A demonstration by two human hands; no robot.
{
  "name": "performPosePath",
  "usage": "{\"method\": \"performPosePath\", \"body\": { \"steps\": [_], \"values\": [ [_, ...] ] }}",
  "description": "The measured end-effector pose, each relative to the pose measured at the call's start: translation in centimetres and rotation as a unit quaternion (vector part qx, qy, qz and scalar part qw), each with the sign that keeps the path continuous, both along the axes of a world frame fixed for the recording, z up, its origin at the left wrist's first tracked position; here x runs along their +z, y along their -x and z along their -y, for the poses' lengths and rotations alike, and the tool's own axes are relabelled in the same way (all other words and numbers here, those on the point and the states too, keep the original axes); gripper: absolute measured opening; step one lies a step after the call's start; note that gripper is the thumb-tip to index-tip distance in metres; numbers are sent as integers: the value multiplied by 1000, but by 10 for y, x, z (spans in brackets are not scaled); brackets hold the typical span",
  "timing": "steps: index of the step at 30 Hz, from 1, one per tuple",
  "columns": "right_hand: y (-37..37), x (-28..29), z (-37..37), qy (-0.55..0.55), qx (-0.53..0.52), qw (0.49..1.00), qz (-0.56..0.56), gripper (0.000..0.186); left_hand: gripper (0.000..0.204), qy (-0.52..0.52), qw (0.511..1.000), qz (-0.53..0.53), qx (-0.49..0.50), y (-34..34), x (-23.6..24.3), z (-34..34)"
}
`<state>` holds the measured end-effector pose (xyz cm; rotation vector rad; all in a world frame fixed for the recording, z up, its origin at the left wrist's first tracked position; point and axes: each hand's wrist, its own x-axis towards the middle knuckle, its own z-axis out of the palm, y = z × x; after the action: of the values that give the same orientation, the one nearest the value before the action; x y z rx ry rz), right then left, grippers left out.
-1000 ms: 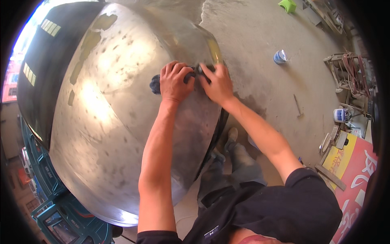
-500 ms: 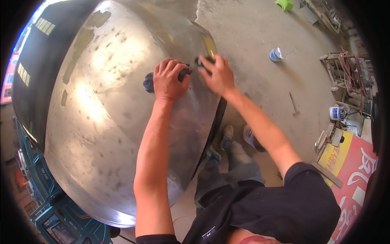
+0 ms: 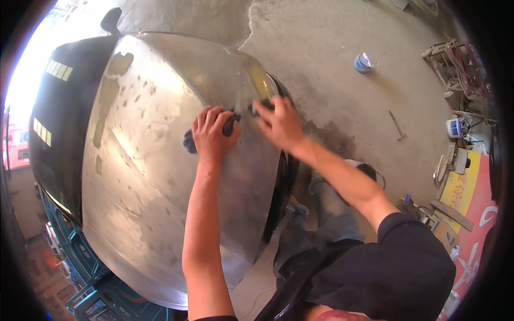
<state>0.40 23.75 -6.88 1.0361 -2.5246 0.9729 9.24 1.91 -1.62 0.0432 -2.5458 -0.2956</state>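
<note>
A car hood, bare grey metal with dark specks and dull olive patches, fills the left and middle of the view. My left hand is closed around a bunched dark cloth and rests on the hood. To its right, my right hand is over the hood's front edge, smeared by motion. Its fingers are bent over a small dark piece, whose kind I cannot make out. Just beyond that hand lies a yellowish headlight.
The dark windshield borders the hood on the left. Teal plastic cases stand below it. On the concrete floor are a blue bucket, a hammer and a bucket beside my legs. A red and yellow board lies at right.
The view has shifted, so the car sits lower and a side mirror shows at the far end. Both hands stay on the hood, the right one blurred by movement.
</note>
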Motion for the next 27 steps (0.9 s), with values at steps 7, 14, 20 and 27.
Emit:
{"method": "performPosePath", "body": {
  "steps": [7, 14, 20, 27],
  "values": [
    [70, 4, 30, 43, -27, 996, 71, 50, 19, 42, 997, 54, 39, 39, 5, -8],
    [64, -9, 19, 120, 35, 991, 54, 46, 20, 88, 989, 97, 67, 76, 3, 5],
    [93, -11, 28, 107, 40, 989, 95, 46, 19, 84, 988, 96, 83, 79, 4, 4],
    [150, -10, 63, 134, 34, 985, 106, 42, 17, 72, 989, 91, 92, 85, 8, -3]
  ]
}}
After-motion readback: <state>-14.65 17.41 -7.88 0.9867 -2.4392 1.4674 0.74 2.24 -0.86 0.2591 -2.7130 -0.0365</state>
